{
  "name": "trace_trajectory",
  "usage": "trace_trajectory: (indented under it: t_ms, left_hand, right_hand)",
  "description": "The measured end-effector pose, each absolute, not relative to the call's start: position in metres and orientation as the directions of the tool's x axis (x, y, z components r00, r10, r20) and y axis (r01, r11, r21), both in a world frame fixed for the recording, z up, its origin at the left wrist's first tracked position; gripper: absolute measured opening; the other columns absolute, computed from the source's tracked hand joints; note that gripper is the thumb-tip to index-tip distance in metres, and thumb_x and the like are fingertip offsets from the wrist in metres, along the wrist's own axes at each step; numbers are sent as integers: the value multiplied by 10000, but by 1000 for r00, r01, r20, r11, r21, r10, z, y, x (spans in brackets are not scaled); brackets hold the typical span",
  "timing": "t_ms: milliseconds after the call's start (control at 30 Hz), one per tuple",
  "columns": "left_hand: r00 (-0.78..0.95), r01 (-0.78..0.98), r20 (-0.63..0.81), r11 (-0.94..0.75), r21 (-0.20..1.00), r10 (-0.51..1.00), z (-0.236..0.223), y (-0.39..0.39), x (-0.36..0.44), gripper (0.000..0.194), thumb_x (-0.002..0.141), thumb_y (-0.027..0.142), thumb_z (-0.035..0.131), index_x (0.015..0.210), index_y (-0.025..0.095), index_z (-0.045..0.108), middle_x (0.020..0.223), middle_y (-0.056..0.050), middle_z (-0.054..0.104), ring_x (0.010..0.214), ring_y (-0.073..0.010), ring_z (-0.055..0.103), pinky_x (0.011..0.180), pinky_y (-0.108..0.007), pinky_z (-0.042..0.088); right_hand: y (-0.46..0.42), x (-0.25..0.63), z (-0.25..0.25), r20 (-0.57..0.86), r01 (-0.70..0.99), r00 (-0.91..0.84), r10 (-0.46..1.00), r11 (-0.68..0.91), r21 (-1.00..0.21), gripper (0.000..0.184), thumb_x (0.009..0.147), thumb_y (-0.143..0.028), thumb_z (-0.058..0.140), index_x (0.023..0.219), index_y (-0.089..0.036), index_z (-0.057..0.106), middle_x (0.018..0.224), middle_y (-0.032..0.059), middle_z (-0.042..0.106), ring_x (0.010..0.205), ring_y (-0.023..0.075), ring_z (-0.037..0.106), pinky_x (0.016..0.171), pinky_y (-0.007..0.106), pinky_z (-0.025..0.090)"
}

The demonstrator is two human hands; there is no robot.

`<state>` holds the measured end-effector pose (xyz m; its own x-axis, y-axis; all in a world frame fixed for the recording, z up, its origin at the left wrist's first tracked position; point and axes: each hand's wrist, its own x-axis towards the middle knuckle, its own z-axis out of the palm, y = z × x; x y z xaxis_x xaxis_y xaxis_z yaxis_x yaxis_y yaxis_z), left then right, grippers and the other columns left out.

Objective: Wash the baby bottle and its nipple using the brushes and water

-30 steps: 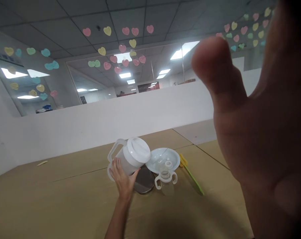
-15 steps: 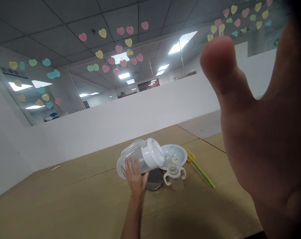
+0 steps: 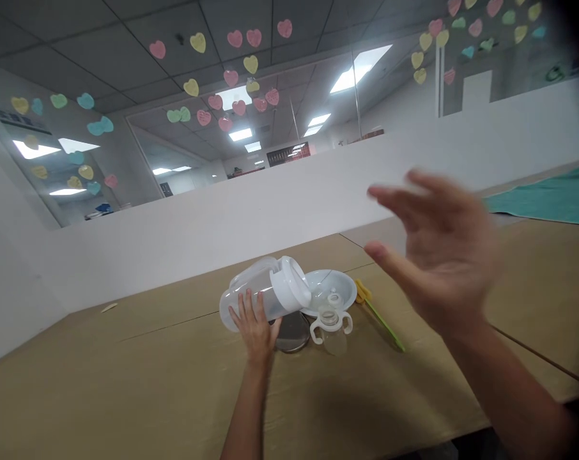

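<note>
My left hand [image 3: 255, 329] is closed around the side of a translucent pitcher [image 3: 265, 291] with a white lid, tilted so the lid points right. Below the pitcher, a dark round disc [image 3: 293, 333] lies partly covered. Just right of it stands an open clear baby bottle [image 3: 334, 335] with a white two-handled collar. Behind the bottle is a white bowl [image 3: 343, 281] with a small white bottle top [image 3: 335, 298] in it. In the air at right, my right hand [image 3: 443, 249] is blurred, with fingers apart and nothing in them.
A yellow and green long-handled brush [image 3: 383, 324] lies right of the bowl. Farther right is a teal cloth [image 3: 553, 195]. A small pale strip [image 3: 109, 307] rests at the left of the brown tabletop [image 3: 126, 396]. A white wall [image 3: 222, 223] borders the table's back.
My right hand has moved away from close to the camera, forward and down over the right side of the table. The left hand still holds the tilted pitcher.
</note>
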<state>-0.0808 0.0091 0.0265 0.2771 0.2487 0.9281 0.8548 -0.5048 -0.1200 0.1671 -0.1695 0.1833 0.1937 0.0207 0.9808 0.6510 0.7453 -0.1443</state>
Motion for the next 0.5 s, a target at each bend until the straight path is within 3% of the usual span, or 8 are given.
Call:
trace_trajectory:
  t_ms: [100,167,300,400,500]
  left_hand:
    - [289,856,926,-499,-137,242,29,6,-79,715,764,459,574,1337,93,352,1397,-240,333,1345,-365,189,1049,-625,118]
    - [290,863,925,-485,-141,247,31,4,-79,689,769,430,580,1332,100,359,1388,-234,350,1342,-360,203,1049,-620,131]
    - [278,867,930,-480,-136,239,31,4,-78,665,766,399,597,1322,108,378,1376,-228,372,1336,-360,221,1045,-624,136]
    - [278,870,930,-474,-138,239,30,4,-79,670,761,391,604,1324,106,380,1382,-230,362,1337,-362,215,1047,-625,128]
    - [281,872,927,-468,-139,248,29,4,-80,656,764,381,601,1324,114,387,1391,-225,352,1340,-359,210,1051,-625,113]
  right_hand:
    - [-132,174,140,959,743,279,46,622,-246,224,839,-202,541,1061,-198,568,957,53,627,923,195,599,839,408,485]
    - [-104,177,96,971,828,235,50,512,-227,99,820,-164,539,885,-195,606,792,36,643,773,180,607,731,359,488]
    - [-72,174,21,968,885,-47,246,460,-74,107,816,-158,524,895,-178,592,748,46,652,688,163,590,669,309,455]
    - [-69,170,-3,939,895,-80,336,438,-80,138,846,-198,480,923,-179,592,727,49,640,680,156,589,645,285,446]
    - [-71,169,-9,939,879,-70,337,466,-102,163,864,-210,443,923,-191,593,722,43,632,673,144,591,633,264,443]
